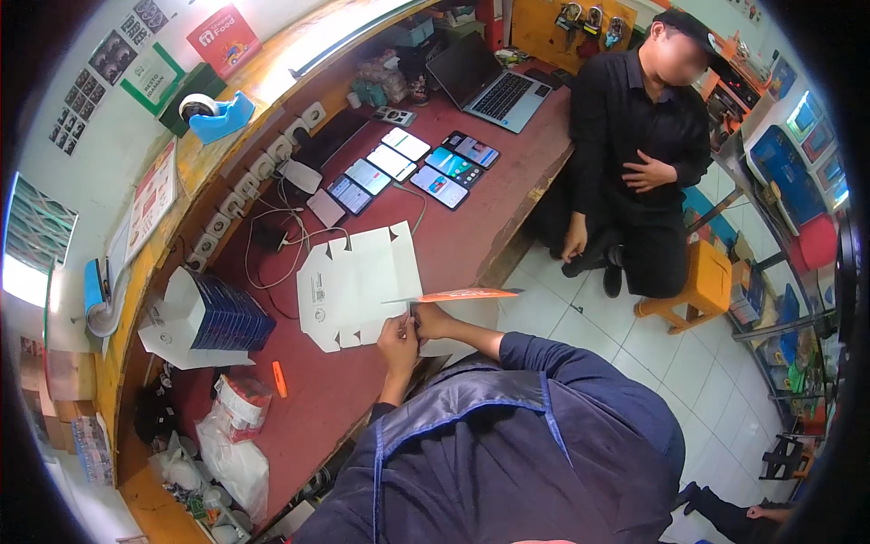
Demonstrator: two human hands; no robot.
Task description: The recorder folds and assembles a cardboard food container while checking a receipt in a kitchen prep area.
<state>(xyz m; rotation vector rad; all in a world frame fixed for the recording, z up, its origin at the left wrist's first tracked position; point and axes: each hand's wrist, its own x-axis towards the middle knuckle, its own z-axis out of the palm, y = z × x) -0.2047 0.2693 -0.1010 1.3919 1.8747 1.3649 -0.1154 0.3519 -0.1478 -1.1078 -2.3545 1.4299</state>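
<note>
Both my hands meet above the near right part of a white unfolded cardboard box (358, 272). An orange printed sheet (467, 296), seen almost edge-on, stands up just beyond my fingers. My right hand (433, 321) is closed at its near edge, with the fingertips partly hidden. My left hand (397, 344) is closed right beside it, fingers bent in a pinch. A small dark piece shows between the two hands; its kind is too small to tell. Another white sheet (467, 328) lies partly under my right forearm.
Several phones (391, 163) lie in rows farther along the red table (313, 385), before an open laptop (494, 91). Left are stacked dark blue boxes (231, 313), an orange marker (279, 379) and a plastic bag (234, 453). White cables (281, 227) trail nearby. A seated person (639, 145) is at right.
</note>
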